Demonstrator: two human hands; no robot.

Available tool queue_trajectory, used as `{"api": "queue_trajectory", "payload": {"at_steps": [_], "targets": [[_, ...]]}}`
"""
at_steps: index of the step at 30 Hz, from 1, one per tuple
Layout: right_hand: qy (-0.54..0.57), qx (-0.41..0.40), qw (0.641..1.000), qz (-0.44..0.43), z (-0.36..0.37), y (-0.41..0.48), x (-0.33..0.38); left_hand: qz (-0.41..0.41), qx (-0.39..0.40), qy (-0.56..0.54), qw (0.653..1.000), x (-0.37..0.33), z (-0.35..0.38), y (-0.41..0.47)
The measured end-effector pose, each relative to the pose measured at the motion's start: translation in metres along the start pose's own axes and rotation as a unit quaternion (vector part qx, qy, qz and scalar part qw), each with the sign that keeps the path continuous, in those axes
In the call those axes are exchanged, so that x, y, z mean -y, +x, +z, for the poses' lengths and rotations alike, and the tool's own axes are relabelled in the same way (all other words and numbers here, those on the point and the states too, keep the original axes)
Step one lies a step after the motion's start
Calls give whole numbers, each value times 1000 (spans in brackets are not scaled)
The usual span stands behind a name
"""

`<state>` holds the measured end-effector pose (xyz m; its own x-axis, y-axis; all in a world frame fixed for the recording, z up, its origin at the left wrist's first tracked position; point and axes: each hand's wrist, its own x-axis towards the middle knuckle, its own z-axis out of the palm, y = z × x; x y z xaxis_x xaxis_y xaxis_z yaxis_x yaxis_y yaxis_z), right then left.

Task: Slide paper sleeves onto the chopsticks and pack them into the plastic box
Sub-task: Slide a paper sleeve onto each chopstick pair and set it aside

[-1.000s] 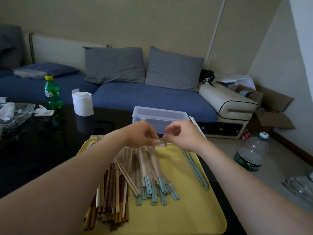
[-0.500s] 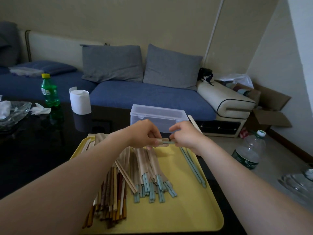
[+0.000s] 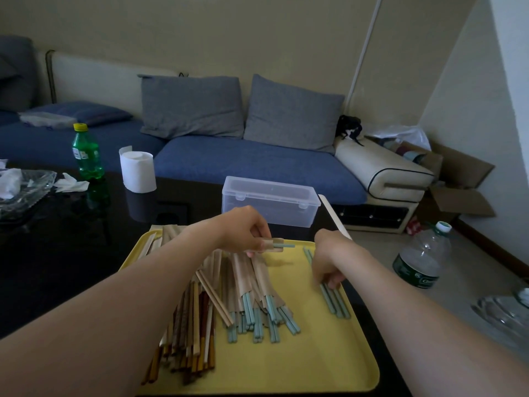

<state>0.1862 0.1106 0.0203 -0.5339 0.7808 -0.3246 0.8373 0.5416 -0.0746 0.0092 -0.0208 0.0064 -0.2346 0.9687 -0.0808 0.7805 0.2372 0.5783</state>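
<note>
My left hand (image 3: 246, 232) pinches a brown paper sleeve (image 3: 274, 244) above the yellow tray (image 3: 289, 371); a teal chopstick tip (image 3: 287, 246) sticks out of its right end. My right hand (image 3: 329, 262) has dropped onto the loose teal chopsticks (image 3: 335, 300) along the tray's right side, fingers curled over them. Several sleeved teal chopsticks (image 3: 257, 299) lie in the tray's middle. Wooden and brown chopsticks (image 3: 189, 333) are piled to the left. The clear plastic box (image 3: 270, 204) stands shut behind the tray.
The tray sits on a black glossy table (image 3: 57, 239). On it are a toilet roll (image 3: 138, 171), a green bottle (image 3: 87, 153) and a glass dish (image 3: 23, 187) with tissues. A water bottle (image 3: 420, 259) stands on the floor at right. A blue sofa (image 3: 243, 161) is behind.
My right hand left the sleeve end and moved down and right onto the loose teal chopsticks. My left hand still holds the sleeve, which has a teal tip showing.
</note>
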Motion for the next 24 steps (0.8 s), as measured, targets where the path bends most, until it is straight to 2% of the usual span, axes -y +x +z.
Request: {"api": "queue_trajectory", "payload": {"at_steps": [5, 11, 14, 17, 20, 22, 24], "targets": [[2, 6, 1000, 1, 0, -2, 1, -7, -1, 8, 1000, 4, -1, -3], [-73, 6, 996, -41, 2, -4, 3, -17, -1, 16, 1000, 4, -2, -4], [-70, -37, 995, -64, 2, -2, 3, -23, -16, 32, 999, 6, -2, -3], [-7, -115, 986, -118, 1, 5, 2, -37, -36, 49, 997, 6, -2, -3], [92, -172, 960, -203, -1, 7, 3, -61, -57, 49, 995, 9, -3, -2], [108, -174, 945, -254, -1, 3, 5, -71, -74, 51, 993, 12, -3, -3], [72, -162, 945, -273, 0, 2, 5, -70, -84, 46, 993, 14, -4, -4]]}}
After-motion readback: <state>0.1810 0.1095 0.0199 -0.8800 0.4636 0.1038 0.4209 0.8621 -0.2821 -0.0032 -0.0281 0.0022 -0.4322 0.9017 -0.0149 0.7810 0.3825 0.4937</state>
